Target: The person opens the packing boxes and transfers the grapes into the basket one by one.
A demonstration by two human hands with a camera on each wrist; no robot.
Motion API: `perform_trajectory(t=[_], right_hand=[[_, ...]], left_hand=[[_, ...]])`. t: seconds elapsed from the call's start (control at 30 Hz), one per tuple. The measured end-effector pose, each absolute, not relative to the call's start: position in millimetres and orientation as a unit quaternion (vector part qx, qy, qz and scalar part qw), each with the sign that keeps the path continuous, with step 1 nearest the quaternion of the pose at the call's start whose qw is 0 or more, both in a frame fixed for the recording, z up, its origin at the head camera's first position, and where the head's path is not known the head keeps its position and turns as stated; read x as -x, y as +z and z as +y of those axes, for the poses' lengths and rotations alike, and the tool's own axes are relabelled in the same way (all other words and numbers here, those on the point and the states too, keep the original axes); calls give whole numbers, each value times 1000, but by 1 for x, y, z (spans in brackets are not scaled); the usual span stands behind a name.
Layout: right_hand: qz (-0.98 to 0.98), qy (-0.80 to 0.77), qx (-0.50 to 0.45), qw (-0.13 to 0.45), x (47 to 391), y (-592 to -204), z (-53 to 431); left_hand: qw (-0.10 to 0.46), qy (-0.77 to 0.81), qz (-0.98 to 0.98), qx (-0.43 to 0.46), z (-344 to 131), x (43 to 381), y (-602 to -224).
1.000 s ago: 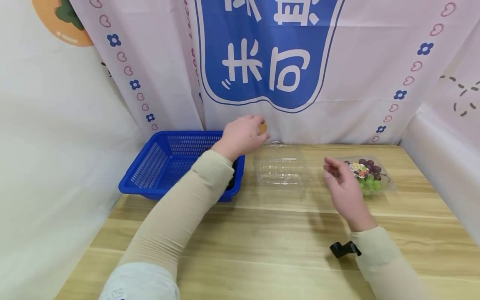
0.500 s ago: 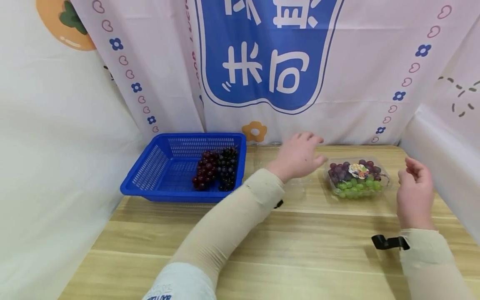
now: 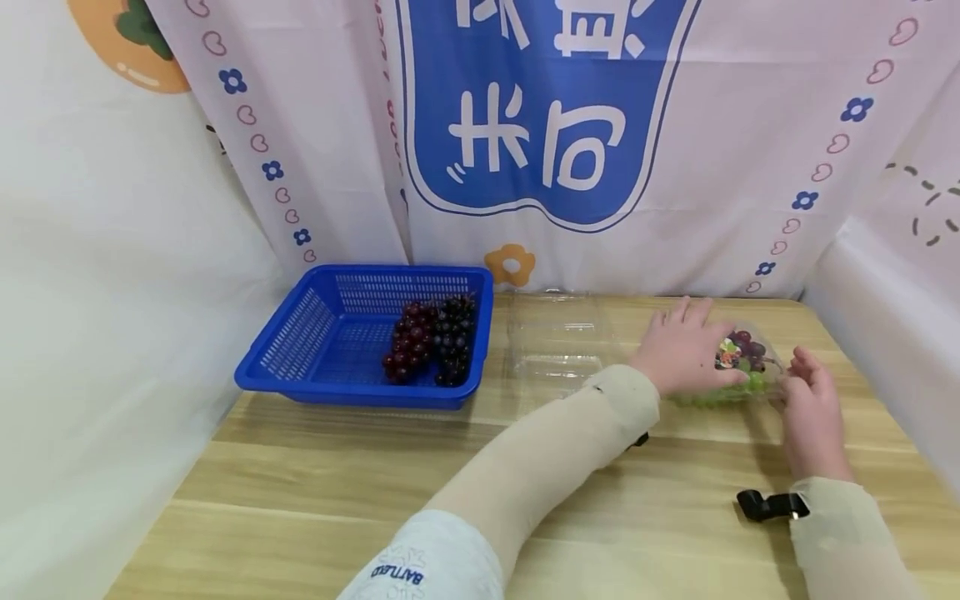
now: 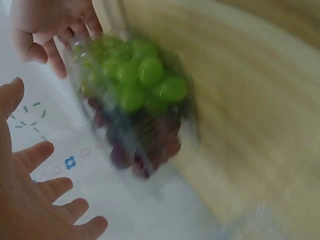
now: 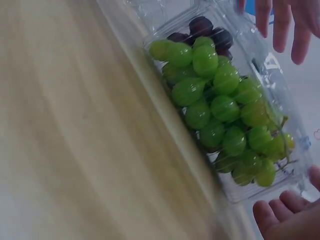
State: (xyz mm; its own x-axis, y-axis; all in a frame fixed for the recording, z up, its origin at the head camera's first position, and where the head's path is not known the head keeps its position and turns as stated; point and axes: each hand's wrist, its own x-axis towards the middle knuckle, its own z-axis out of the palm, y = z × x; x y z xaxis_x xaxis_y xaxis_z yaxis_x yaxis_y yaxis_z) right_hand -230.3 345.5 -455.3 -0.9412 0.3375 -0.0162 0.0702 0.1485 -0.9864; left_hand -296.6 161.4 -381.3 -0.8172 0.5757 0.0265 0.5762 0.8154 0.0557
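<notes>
Both hands frame a clear box of grapes (image 3: 753, 362), which sits at three o'clock on the counter (image 3: 315, 492) in the head view. Neither is clenched. Lying over the box's nine o'clock side in that view, the left hand (image 3: 678, 354) has its fingers spread toward twelve and its thumb toward three; the left wrist view shows its fingers apart from the plastic, gripping nothing. Its forearm enters at six o'clock and slants toward two. The right hand (image 3: 812, 408) stands at the box's four o'clock end, fingers loosely bent and grasping nothing; whether they touch the plastic I cannot tell. Its forearm rises from four o'clock, a black bracket (image 3: 768, 506) jutting from the wrist toward nine.

Inside the box, green grapes (image 5: 220, 105) lie on the near side and dark grapes (image 5: 201, 25) behind; a round sticker (image 3: 727, 354) shows on top.

From the box toward nine o'clock come a clear empty tray (image 3: 558, 333), then a blue basket (image 3: 352, 395). Red grapes (image 3: 410, 343) and black grapes (image 3: 453, 337) lie side by side at the basket's three o'clock end. At twelve hangs a pink cloth (image 3: 720, 150) with a blue panel.
</notes>
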Motion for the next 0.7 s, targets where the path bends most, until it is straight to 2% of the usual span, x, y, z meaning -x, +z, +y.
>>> perform_trajectory(t=[0.17,0.4,0.7], right_hand=[[-785,606,100,79,226,-469,343],[-803,585,83,78,226,-477,342],[-820,565,43,76,229,-480,346]], left_hand=[[-5,-9,-961,275,171,295,-403],[-8,19,-966,257,177,295,-423],[9,37,-963,268,180,298,-430]])
